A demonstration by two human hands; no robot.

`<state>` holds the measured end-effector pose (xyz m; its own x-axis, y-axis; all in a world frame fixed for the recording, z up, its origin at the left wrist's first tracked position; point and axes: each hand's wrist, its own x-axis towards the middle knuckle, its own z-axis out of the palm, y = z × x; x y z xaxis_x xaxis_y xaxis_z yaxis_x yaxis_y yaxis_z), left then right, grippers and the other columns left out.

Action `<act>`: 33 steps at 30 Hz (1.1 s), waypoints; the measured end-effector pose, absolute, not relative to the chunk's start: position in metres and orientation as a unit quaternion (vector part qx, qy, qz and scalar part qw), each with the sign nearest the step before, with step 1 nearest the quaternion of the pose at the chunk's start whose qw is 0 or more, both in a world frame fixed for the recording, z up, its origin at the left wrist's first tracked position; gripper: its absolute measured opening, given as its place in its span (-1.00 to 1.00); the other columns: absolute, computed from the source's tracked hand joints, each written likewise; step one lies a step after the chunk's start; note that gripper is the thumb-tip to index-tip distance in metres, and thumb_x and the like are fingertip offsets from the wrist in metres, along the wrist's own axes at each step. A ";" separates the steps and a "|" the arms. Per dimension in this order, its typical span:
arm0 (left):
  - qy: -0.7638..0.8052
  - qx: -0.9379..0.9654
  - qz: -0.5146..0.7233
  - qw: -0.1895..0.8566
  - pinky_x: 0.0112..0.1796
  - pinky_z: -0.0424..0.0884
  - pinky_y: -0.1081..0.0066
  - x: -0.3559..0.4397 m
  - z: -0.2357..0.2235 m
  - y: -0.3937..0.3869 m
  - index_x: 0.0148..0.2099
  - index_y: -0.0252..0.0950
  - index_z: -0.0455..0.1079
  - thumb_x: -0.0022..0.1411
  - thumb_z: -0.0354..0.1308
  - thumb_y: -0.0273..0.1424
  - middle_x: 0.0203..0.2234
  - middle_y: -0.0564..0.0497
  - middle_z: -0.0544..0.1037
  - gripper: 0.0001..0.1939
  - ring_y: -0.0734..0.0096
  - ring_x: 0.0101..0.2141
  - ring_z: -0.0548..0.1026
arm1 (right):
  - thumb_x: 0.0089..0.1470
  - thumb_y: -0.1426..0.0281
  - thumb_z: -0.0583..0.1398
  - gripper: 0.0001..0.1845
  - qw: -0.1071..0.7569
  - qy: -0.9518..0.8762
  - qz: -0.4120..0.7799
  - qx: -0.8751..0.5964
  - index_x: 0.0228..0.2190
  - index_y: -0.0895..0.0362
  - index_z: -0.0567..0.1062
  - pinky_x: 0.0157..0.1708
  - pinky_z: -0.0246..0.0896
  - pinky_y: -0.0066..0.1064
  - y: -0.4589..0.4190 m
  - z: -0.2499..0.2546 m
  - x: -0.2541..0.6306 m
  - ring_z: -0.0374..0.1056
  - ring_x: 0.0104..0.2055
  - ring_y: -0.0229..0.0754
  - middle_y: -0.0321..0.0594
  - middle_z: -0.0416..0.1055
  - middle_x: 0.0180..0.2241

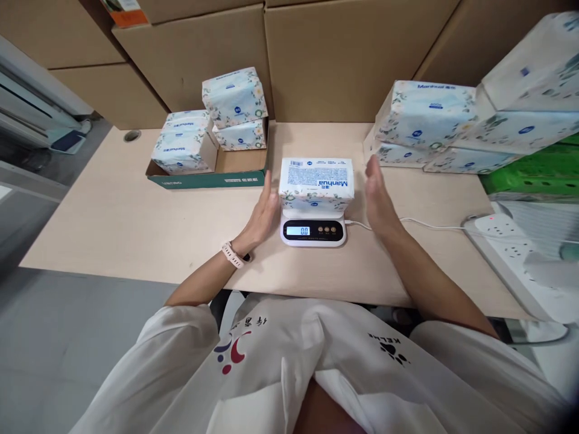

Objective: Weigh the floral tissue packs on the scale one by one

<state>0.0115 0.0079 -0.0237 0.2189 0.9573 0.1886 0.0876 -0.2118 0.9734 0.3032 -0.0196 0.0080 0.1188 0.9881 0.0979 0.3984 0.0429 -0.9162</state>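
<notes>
A white and blue tissue pack (pixel 316 181) printed with leaves rests on a small white kitchen scale (pixel 313 241). The scale's lit display reads 0.0. Just left of the pack, my left hand (pixel 261 214) is held upright with fingers stretched out; whether it touches the pack's side I cannot tell. My right hand (pixel 379 199) stands to the right of the pack, palm facing it, fingers extended and a gap between. Neither hand grips anything. A pale watch band (pixel 233 255) circles my left wrist.
Several tissue packs sit in a shallow green-sided cardboard tray (pixel 203 179) at left. More stacked packs (pixel 425 114) stand at right, near green packages (pixel 534 172). A white cable (pixel 429 226) runs from the scale toward a power strip (pixel 511 247). Cardboard boxes (pixel 353 60) line the back.
</notes>
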 end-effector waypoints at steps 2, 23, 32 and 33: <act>0.447 0.589 0.477 0.476 0.58 -0.06 -0.07 0.006 -0.019 0.006 0.55 0.11 0.20 0.39 0.03 0.36 0.63 0.00 0.07 -0.14 -0.02 0.63 -0.07 | 0.35 -0.31 -0.10 -0.08 0.484 -0.556 0.275 -0.617 0.54 -0.19 0.09 0.62 -0.08 0.17 -0.032 0.004 0.312 0.03 0.65 0.00 -0.11 0.00 0.62; 0.471 0.483 0.529 0.514 0.21 0.53 0.09 0.002 -0.014 0.006 0.12 -0.08 0.56 0.39 0.31 0.07 0.21 -0.11 0.64 -0.56 0.11 0.16 0.62 | 0.38 -0.19 -0.01 -0.32 0.505 -0.506 0.202 -0.670 0.37 -0.24 0.31 -0.13 0.56 0.02 -0.047 0.000 0.311 0.44 -0.40 -0.11 -0.07 0.59 0.14; 0.447 0.473 0.551 0.522 0.07 0.58 0.25 -0.001 -0.022 0.010 0.08 -0.10 0.61 0.36 0.38 0.05 0.10 -0.07 0.71 -0.58 0.26 0.02 0.67 | 0.45 -0.08 0.07 -0.46 0.571 -0.530 0.185 -0.599 0.30 -0.17 0.41 -0.18 0.50 -0.09 -0.043 -0.009 0.315 0.22 -0.55 -0.29 -0.12 0.63 0.07; 0.445 0.472 0.554 0.522 0.06 0.59 0.27 -0.001 -0.023 0.010 0.07 -0.09 0.62 0.36 0.38 0.04 0.09 -0.07 0.72 -0.59 0.28 0.00 0.67 | 0.45 -0.08 0.08 -0.46 0.572 -0.531 0.182 -0.598 0.29 -0.18 0.42 -0.19 0.50 -0.09 -0.043 -0.010 0.315 0.22 -0.56 -0.30 -0.13 0.64 0.07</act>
<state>-0.0012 0.0101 -0.0226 -0.0100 0.9982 0.0584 -0.1589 -0.0593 0.9855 0.3154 -0.0429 -0.0096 0.3690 0.8437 0.3900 0.4273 0.2186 -0.8773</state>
